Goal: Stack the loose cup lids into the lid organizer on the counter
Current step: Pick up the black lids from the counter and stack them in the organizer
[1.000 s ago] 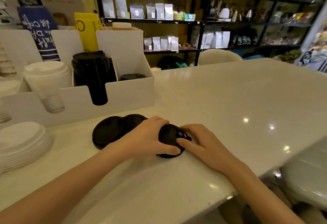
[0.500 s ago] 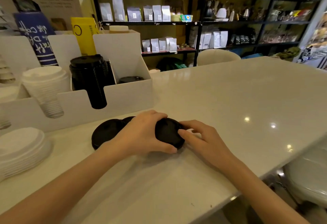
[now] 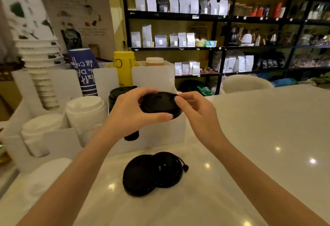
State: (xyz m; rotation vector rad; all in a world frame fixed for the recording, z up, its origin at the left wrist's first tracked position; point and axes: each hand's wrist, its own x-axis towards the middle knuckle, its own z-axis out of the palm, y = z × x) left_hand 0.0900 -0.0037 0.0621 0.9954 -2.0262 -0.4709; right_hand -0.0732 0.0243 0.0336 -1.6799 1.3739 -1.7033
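On the near part of the glossy white stone counter (image 3: pixel 250 136): two round black plastic cup lids (image 3: pixel 151 173), flat on the surface, overlapping, the right one partly over the left; a small black tab projects from the right lid's edge. To their left, a blurred stack of round white lids (image 3: pixel 48 172); count cannot be told.

Above the counter, in front of the organizer: one round black plastic lid (image 3: pixel 159 104), possibly a few nested together, held clear of the surface and tilted slightly. Left hand (image 3: pixel 132 113): curled round the lid's left side, thumb under the near rim, fingers over the far rim. Right hand (image 3: pixel 194 109): fingertips pinching the lid's right edge, remaining fingers loosely bent.

Just behind the hands: one white corrugated-plastic lid organizer (image 3: pixel 157 133) with upright dividers. Compartments visible from left: one stack of white domed lids (image 3: pixel 38 134); one taller stack of white domed lids (image 3: pixel 85 113); one stack of black lids (image 3: pixel 117 99), partly hidden by the left hand. The rightmost compartment sits behind the held lid; its contents cannot be seen.

Behind the organizer: one tall stack of white paper cups (image 3: pixel 42 70); one blue printed cup sleeve stack (image 3: pixel 85 72); one yellow cylindrical cup stack (image 3: pixel 125 68); one tan-capped container (image 3: pixel 154 61).

Farthest: black metal shelving (image 3: pixel 221 18) holding many white and grey pouch bags, kettles and jars, too many to count reliably.
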